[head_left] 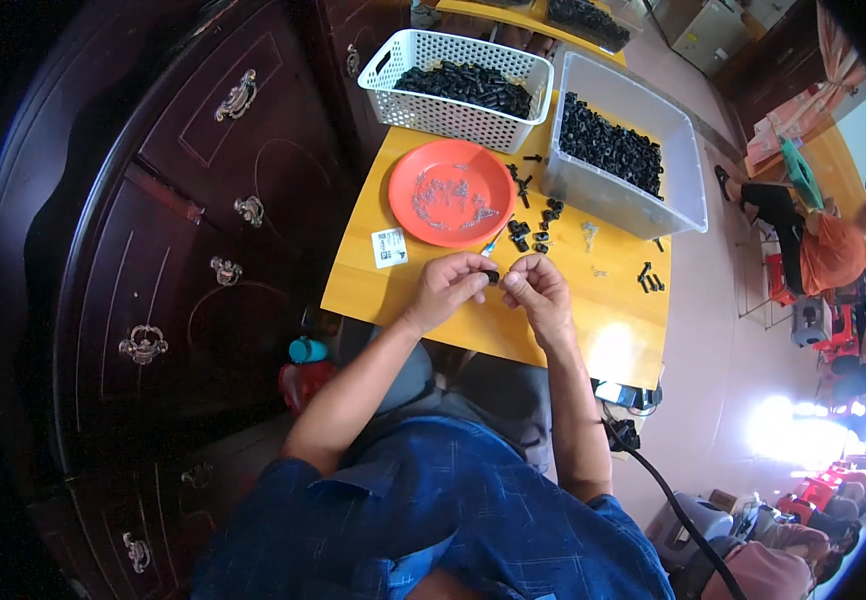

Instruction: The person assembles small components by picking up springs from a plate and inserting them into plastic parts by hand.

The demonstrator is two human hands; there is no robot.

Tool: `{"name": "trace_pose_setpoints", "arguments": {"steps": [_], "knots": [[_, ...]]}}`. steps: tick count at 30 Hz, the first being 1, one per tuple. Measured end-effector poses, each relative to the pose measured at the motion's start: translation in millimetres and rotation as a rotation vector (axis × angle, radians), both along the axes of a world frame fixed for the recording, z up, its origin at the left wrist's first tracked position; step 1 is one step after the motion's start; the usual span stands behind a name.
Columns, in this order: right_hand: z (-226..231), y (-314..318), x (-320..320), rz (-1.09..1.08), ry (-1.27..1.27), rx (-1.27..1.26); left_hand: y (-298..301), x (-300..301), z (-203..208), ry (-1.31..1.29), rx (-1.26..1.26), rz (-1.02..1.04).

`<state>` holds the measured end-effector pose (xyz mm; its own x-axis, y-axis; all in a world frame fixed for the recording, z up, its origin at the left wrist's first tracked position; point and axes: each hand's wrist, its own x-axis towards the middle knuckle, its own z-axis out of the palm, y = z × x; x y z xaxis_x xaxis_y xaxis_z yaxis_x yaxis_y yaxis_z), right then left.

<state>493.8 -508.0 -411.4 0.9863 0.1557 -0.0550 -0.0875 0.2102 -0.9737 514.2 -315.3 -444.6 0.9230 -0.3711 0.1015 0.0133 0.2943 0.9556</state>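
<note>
Over the near part of the yellow table (593,285), my left hand (450,288) pinches a small black plastic part (492,277). My right hand (537,293) is close beside it with thumb and forefinger pressed together; whatever is in that pinch is too small to make out. Just beyond my hands lies a thin tool with a blue section (494,243), partly hidden. A group of small black parts (521,238) is spread next to it. Behind my left hand, an orange-red plate (415,232) holds many tiny metallic pieces.
A white perforated basket (453,121) and a clear plastic bin (613,205), both with many black parts, stand at the back. Loose black pieces (650,278) lie at right, and a white label card (389,248) at left. Dark wooden cabinets (183,220) flank the table; people sit farther right.
</note>
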Motion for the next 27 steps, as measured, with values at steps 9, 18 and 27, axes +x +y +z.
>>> {"name": "trace_pose_setpoints", "arguments": {"steps": [9,18,27], "knots": [[0.3,0.0,-3.4,0.000,0.061,0.029,-0.3,-0.4,2.4,-0.001,-0.016,0.002],[-1.2,-9.8,1.5,0.068,0.072,-0.059,-1.9,0.2,-2.3,-0.003,-0.010,0.004],[-2.9,-12.3,3.0,0.098,0.036,-0.080,-2.4,0.2,-3.1,-0.033,0.008,-0.011]]}}
